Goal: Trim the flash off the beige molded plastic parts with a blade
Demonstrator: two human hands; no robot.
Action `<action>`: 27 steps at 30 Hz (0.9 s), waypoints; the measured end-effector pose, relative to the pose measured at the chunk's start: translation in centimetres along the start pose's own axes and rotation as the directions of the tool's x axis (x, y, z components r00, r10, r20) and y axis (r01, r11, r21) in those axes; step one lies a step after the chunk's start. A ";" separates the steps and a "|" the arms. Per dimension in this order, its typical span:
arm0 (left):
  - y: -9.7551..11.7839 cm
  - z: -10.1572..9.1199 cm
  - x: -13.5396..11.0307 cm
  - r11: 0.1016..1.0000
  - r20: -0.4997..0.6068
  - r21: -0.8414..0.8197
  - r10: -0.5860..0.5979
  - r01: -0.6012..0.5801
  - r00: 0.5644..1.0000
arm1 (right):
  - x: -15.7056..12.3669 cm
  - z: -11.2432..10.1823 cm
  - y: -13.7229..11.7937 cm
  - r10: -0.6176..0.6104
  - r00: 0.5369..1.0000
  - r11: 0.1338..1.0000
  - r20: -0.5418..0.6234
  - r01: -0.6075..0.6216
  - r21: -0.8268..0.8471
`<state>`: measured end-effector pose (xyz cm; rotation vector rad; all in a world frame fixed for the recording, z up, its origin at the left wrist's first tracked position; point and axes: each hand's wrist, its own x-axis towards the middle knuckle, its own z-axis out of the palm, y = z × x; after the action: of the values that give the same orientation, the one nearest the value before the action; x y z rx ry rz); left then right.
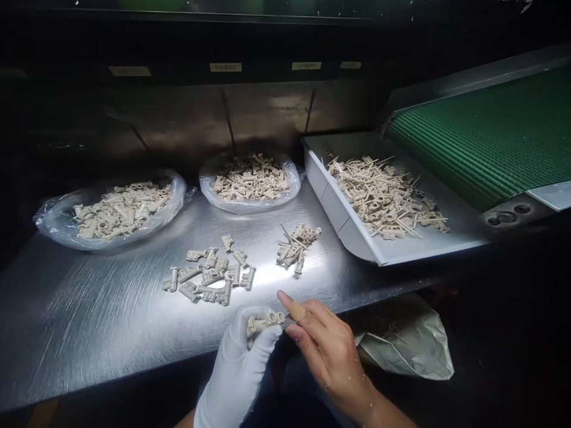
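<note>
Holding a beige part (pixel 263 323) by the near edge of the table (pixel 111 315), left hand (pixel 241 351) gloved and curled snug around it. Bare right hand (pixel 329 343), tape (pixel 297 310) on one finger, is right beside it, can't tell if it's pinching anything. Loose parts (pixel 216 274) lie beyond.

Pale labels (pixel 225 67), text illegible.

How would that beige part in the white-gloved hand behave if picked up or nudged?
The beige part in the left hand looks like moulded plastic, so it is probably stiff and light. Its tubular sections might let it rock, but its blocky end would likely keep it from rolling far.
</note>
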<state>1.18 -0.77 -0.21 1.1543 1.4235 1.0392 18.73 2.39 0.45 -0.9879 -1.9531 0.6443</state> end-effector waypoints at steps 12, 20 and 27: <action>0.6 -0.4 -0.2 0.985 0.035 0.061 0.162 -0.164 0.986 | -0.3 0.1 -0.3 -0.090 0.996 0.985 -0.016 0.087 -0.152; 0.2 -0.2 -0.1 0.986 0.064 0.058 0.155 -0.158 0.986 | -0.5 -0.1 -0.4 -0.114 0.993 0.983 0.002 0.113 -0.144; 0.4 -0.2 -0.4 0.980 0.067 0.096 0.167 -0.173 0.984 | -0.2 0.1 -0.1 -0.120 0.993 0.978 0.001 0.118 -0.174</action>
<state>1.05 -1.09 0.30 1.3888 1.3624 1.0514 18.72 2.20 0.39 -0.9677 -2.0693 0.4068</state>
